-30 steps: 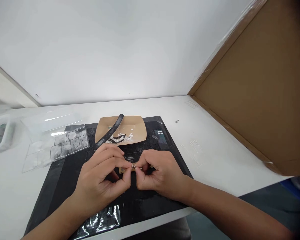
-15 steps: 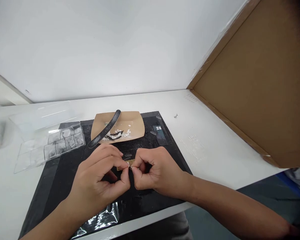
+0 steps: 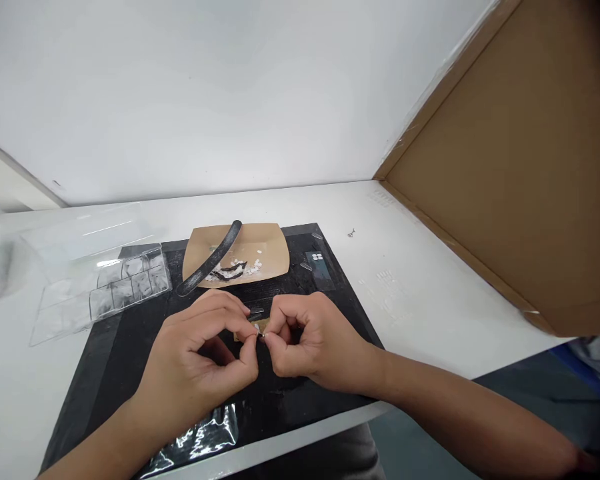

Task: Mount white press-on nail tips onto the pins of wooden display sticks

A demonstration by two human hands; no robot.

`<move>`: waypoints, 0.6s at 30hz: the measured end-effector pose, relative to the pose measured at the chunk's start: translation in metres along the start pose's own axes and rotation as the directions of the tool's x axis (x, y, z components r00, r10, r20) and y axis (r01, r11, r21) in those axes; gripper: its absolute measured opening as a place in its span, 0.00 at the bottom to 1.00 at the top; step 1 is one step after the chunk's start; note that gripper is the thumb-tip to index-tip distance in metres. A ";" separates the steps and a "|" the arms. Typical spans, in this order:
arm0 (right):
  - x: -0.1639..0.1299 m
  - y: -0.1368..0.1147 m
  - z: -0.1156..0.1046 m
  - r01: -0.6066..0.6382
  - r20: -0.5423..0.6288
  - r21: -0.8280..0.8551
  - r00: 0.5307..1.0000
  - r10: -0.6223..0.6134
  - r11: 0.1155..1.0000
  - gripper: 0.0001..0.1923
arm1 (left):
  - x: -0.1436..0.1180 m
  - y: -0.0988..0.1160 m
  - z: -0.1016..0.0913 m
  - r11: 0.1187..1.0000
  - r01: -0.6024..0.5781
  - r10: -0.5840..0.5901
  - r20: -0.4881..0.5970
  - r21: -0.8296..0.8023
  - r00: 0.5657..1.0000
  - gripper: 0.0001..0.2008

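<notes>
Black mat (image 3: pixel 113 370) nearest; above it, L hand (image 3: pixel 200 350) & R hand (image 3: pixel 307 341) both pinch tiny dark piece (image 3: pixel 261 336), ID unclear. I'd keep each grip light, piece level. Brown scrap (image 3: pixel 263 324) behind; tan tray (image 3: pixel 277 250) w/ curved file (image 3: pixel 215 257) beyond.

Craft workspace: mat (image 3: pixel 113 360), curved file (image 3: pixel 214 258)

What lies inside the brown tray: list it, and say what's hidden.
Inside the brown tray are small white bits and some dark scraps. A curved black bar lies across its left side. Whatever sits beneath the bar or scraps is covered and cannot be seen.
</notes>
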State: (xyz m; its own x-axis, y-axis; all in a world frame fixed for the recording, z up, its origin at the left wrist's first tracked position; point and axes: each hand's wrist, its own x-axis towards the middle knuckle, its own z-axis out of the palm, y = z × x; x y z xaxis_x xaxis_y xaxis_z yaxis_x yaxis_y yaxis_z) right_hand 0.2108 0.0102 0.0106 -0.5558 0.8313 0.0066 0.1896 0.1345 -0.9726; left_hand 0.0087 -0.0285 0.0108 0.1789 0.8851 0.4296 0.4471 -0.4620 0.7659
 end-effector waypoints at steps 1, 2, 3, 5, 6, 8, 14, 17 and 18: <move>0.000 0.000 0.000 -0.013 0.008 0.019 1.000 0.013 1.000 0.07 | 0.000 0.000 0.000 1.000 0.000 0.000 0.000 -0.008 1.000 0.07; 0.000 0.000 0.000 -0.030 0.020 0.037 0.999 0.029 0.999 0.07 | 0.000 0.000 0.000 1.000 0.000 0.000 0.001 -0.018 1.000 0.07; -0.001 0.000 0.000 -0.048 0.034 0.054 0.998 0.046 0.997 0.07 | 0.000 0.000 0.000 1.000 0.002 -0.002 0.001 -0.027 1.000 0.08; -0.001 0.001 0.000 -0.076 0.055 0.079 0.996 0.072 0.994 0.07 | 0.000 0.000 0.000 0.999 0.003 -0.003 0.001 -0.045 1.000 0.08; -0.001 0.002 0.000 -0.079 0.057 0.085 0.996 0.074 0.993 0.08 | 0.000 0.000 0.000 0.998 0.003 -0.003 0.002 -0.055 1.000 0.08; -0.001 0.004 -0.001 -0.046 0.044 0.072 0.998 0.043 0.996 0.08 | 0.001 -0.001 -0.001 0.997 0.004 -0.004 0.011 -0.080 1.000 0.08; 0.000 0.004 -0.007 0.116 0.035 -0.026 0.993 -0.115 0.993 0.06 | 0.003 -0.006 -0.008 0.982 0.006 0.007 0.070 -0.187 0.998 0.09; 0.000 0.001 -0.012 0.161 0.067 -0.062 0.985 -0.157 0.985 0.04 | 0.003 -0.010 -0.011 0.974 0.008 0.013 0.092 -0.228 0.996 0.10; -0.001 0.001 -0.013 0.192 0.071 -0.081 0.980 -0.186 0.978 0.04 | 0.003 -0.011 -0.012 0.969 0.014 0.009 0.093 -0.245 0.996 0.10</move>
State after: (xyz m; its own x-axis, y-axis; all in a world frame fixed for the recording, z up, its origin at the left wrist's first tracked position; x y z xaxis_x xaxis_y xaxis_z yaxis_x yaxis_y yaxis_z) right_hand 0.2220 0.0168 0.0132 -0.6376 0.7511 0.1710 0.1448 0.3349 -0.9311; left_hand -0.0057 -0.0213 0.0098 0.2635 0.8822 0.3903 0.2214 -0.4491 0.8656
